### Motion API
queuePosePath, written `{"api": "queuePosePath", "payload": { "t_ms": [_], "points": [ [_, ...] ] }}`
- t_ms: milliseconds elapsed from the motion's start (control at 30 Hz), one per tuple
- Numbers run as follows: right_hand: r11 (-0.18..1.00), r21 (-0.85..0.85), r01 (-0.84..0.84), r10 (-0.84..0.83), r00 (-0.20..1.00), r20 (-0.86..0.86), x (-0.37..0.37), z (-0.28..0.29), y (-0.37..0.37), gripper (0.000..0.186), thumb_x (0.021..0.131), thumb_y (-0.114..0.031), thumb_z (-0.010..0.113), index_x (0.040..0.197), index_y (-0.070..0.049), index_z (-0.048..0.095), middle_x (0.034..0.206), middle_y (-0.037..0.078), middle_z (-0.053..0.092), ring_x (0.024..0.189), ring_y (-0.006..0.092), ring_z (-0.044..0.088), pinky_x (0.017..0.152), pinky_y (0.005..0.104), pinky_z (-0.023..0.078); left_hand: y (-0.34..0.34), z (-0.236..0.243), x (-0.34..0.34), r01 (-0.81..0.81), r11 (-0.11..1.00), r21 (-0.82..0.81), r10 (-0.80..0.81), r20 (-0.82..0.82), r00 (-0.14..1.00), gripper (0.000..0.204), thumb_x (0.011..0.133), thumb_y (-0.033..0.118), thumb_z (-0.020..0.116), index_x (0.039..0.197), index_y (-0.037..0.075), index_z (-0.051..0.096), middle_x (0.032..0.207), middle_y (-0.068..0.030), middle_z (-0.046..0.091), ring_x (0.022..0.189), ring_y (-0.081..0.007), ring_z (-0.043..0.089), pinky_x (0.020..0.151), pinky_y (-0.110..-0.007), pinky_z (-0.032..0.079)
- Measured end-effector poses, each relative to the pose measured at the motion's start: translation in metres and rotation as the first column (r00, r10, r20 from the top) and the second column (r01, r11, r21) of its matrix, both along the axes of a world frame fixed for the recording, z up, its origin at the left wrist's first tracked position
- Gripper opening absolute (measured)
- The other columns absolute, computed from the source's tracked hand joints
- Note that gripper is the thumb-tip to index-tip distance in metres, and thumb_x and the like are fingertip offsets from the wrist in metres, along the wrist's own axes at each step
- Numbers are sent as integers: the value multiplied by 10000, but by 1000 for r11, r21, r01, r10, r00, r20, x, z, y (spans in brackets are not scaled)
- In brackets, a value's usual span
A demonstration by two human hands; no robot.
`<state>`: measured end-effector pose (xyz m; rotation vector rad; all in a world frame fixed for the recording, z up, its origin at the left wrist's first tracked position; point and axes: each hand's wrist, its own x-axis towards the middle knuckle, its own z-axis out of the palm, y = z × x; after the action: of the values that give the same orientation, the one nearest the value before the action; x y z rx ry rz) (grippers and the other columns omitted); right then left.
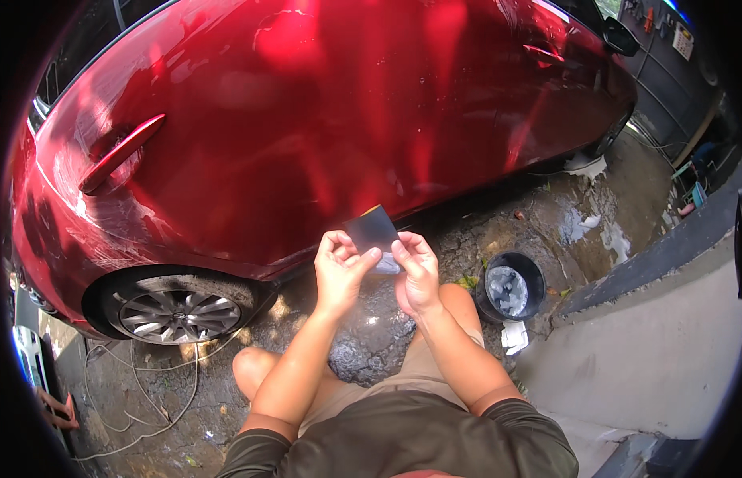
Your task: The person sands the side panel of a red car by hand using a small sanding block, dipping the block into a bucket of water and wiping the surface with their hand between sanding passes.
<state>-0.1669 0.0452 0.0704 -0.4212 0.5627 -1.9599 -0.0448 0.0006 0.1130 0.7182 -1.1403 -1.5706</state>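
Between my hands is a small dark flat square piece (372, 229) with a thin yellow strip along its top edge. Something pale and translucent, like thin plastic, shows below it; I cannot make out what it is. My left hand (339, 271) pinches the left side with thumb and fingers. On the right side, my right hand (419, 275) grips it the same way. Both hands are in front of the lower body of a red car (307, 159), apart from its surface. Whitish streaks and wet marks cover the paint around the near door handle (122, 153).
A black bucket (535, 296) of foamy water stands to my right, with a white piece (514, 338) beside it. At left are the car's wheel (180, 315) and a thin hose or cable (197, 382) looped on wet ground. A low concrete wall (642, 319) runs along the right.
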Motion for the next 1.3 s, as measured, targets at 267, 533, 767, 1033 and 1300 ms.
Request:
{"api": "queuePosePath", "payload": {
  "t_ms": [267,533,767,1033,1300],
  "points": [
    [967,-197,-163,138,981,-138,-4,21,12,521,1040,-88,527,1539,-34,387,1425,136,561,1306,234,553,1121,394,431,5,19,-24,62,993,-97,-64,-17,998,570,822,-99,796,1173,79,385,1092,-152,643,943,-165,694,838,-280,590],
    [812,280,511,-340,806,-485,-176,-117,34,890,935,48,408,1684,-309,85,1729,103,178,1471,253,393,1033,368,518,-113,130,13,347,50,-937,970,128,206,807,803,338,856,1504,169,494,1612,-163,362,1473,-410,348,1174,-609,299],
    [-78,663,745,900,339,-275,-289,-333,93,808,916,-267,654,1634,-160,299,1739,123,118,1600,399,14,1234,639,198,-209,207,-22,423,-138,-896,965,-218,-148,923,904,760,555,1639,283,264,1703,-135,224,1566,-412,189,1184,-737,155],
    [219,956,195,-25,981,-195,-365,-423,131,658,1071,-386,448,1615,-57,276,1657,189,322,1496,418,344,1172,529,350,-217,189,-39,310,-132,-942,974,-181,-137,991,850,810,577,1638,289,278,1694,-150,236,1561,-432,195,1174,-742,184],
    [457,-220,862,-475,28,-880,-336,-25,-125,446,1093,-264,509,1465,-18,536,1621,225,391,1514,360,360,1224,441,313,-214,198,-29,379,-132,-916,968,-202,-150,985,863,815,544,1649,310,234,1714,-111,189,1582,-384,151,1188,-730,161]
  ]
}}
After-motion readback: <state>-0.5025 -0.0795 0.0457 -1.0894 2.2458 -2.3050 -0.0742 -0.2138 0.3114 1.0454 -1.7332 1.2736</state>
